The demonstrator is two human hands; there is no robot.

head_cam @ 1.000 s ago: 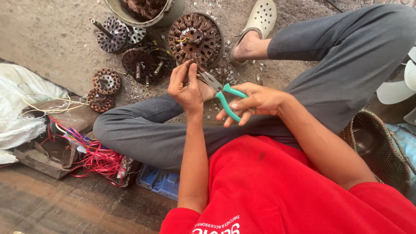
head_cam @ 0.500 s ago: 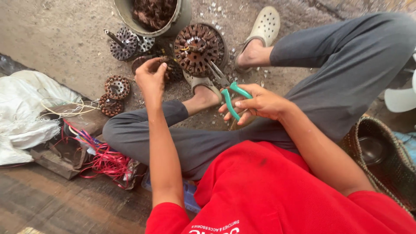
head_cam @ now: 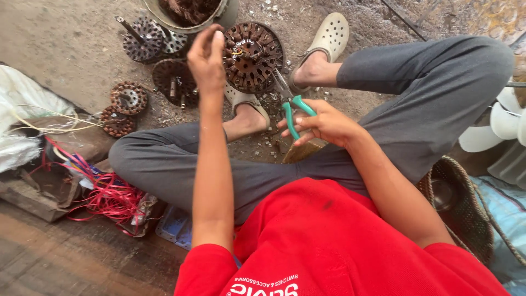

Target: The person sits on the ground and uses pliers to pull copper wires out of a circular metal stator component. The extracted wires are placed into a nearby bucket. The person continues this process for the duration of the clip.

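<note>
The green-handled cutters (head_cam: 293, 109) are sitting in my right hand (head_cam: 323, 123), fingers wrapped closed around the grips, tips pointing up and away toward the big round motor stator (head_cam: 253, 56) lying on the dirt just beyond my sandalled foot (head_cam: 246, 107). I am holding the tool low over my crossed legs, its nose near the stator's rim but, as far as I can tell, not touching it. My left hand (head_cam: 207, 55) is lifting high over the stator's left edge, fingertips pinched together; whether there is a scrap of wire between them I cannot tell, it is too small to make out.

I am judging this as the clearing part of the stripping work: one hand carrying something off while the cutters are waiting. The next bite would call for bringing the cutter nose down into the stator's slots and freeing the left hand to steady the core.

Around this, smaller stators (head_cam: 129, 98) are lying to the left, a metal bucket (head_cam: 181, 13) of copper-coloured windings is standing at the top, and a tangle of red wire (head_cam: 109, 194) is spilling beside my left knee. A woven basket (head_cam: 460, 208) is resting at my right.
</note>
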